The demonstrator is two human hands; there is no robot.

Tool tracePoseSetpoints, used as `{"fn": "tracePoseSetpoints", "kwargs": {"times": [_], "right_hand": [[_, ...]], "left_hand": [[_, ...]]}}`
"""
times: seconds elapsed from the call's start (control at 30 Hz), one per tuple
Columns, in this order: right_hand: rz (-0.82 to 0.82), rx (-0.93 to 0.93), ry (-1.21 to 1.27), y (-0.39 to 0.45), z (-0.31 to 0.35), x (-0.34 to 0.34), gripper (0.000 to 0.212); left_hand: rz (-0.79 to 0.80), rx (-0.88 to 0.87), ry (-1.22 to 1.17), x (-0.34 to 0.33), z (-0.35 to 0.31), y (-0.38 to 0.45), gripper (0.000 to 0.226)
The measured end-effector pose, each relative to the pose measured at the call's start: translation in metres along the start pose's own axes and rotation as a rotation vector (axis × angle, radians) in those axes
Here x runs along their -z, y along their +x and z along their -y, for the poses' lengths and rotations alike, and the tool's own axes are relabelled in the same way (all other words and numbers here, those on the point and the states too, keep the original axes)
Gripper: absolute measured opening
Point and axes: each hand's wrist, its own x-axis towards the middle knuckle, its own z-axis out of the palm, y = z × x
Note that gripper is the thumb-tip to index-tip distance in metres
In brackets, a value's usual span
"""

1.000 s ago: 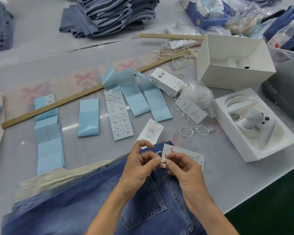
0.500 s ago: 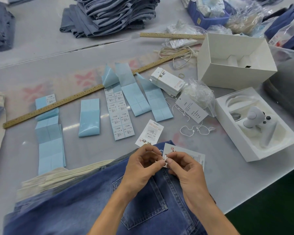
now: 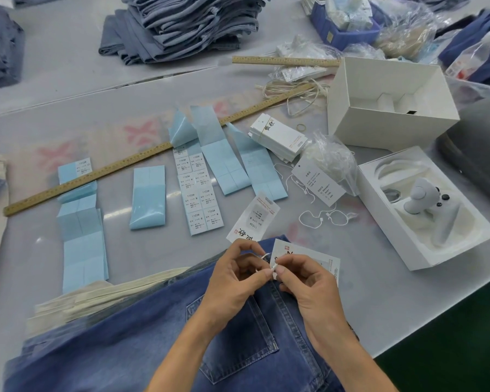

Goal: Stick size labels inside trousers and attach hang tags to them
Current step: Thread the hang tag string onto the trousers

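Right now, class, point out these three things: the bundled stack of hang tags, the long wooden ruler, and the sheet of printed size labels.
bundled stack of hang tags [image 3: 279, 134], head view, top card's face.
long wooden ruler [image 3: 96, 175], head view, mid-length of its marked face.
sheet of printed size labels [image 3: 200, 193], head view, a middle label.

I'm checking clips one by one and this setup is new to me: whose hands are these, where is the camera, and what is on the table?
No machine here: a person wears a camera on the head, looking down at both bare hands. The left hand and right hand pinch a thin white string at the waistband of blue jeans, with a hang tag beside it. On the table lie label sheets, a ruler, a tag stack and two white boxes.
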Motion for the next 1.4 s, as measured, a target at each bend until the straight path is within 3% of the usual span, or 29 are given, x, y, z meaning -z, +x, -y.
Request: {"fn": "tracePoseSetpoints", "kwargs": {"times": [0.63,0.83,1.0,1.17,1.33,1.4], "right_hand": [[0.043,0.003,-0.056,-0.001,0.001,0.001,0.013],[0.114,-0.074,0.134,-0.001,0.008,0.007,0.025],[0.094,-0.073,0.180,-0.003,0.007,0.004,0.023],[0.059,-0.001,0.065,-0.003,0.006,0.000,0.009],[0.031,0.191,-0.222,0.012,0.011,0.015,0.029],[0.013,0.359,-0.501,0.025,0.016,0.027,0.046]], "left_hand": [[-0.003,-0.034,0.041,0.003,0.006,0.001,0.026],[-0.057,-0.061,0.089,0.001,0.011,0.003,0.018],[-0.070,-0.067,0.124,0.000,0.018,0.002,0.014],[-0.073,-0.091,0.133,-0.001,0.019,-0.001,0.008],[-0.099,-0.056,0.099,-0.005,0.017,0.001,0.006],[-0.104,-0.040,0.095,-0.005,0.017,0.003,0.004]]}}
